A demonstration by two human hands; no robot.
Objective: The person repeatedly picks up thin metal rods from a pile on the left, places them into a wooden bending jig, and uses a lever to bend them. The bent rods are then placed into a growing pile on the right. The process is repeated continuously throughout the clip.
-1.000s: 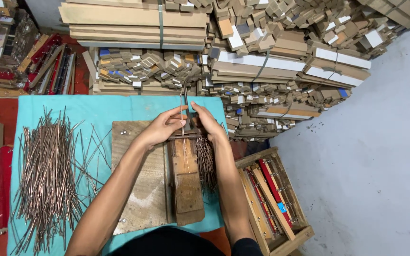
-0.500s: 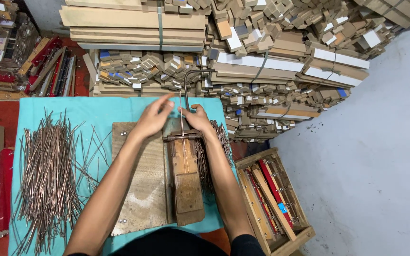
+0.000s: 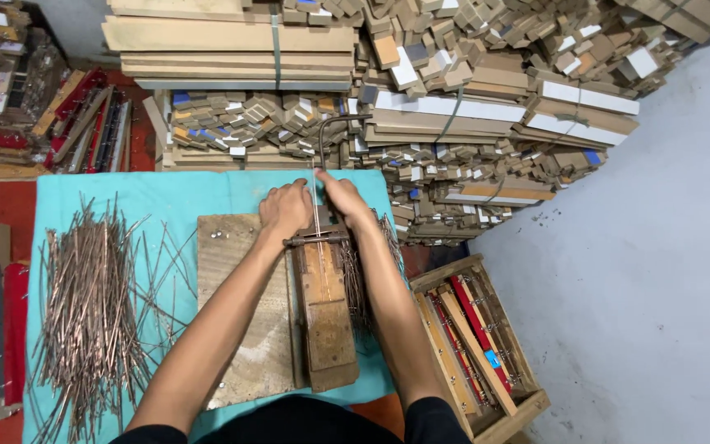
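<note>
Two hands on a thin rod at a wooden jig

Both hands meet near the far edge of the table [image 3: 166,197], which is covered in smooth teal cloth. The left hand [image 3: 286,210] is curled loosely, fingers pinching a thin metal rod [image 3: 316,205] that stands over a long, worn wooden block [image 3: 326,316]; the right hand [image 3: 345,197] grips the same rod from the other side. The block lies on a flat, pale grained board [image 3: 244,312]. A loose heap of slender coppery rods [image 3: 92,304] spreads along the table's left edge, and a smaller bundle [image 3: 355,279] lies just right of the block. Beyond the right edge, a slatted wooden crate [image 3: 478,345] on the floor holds red and tan strips.
</note>
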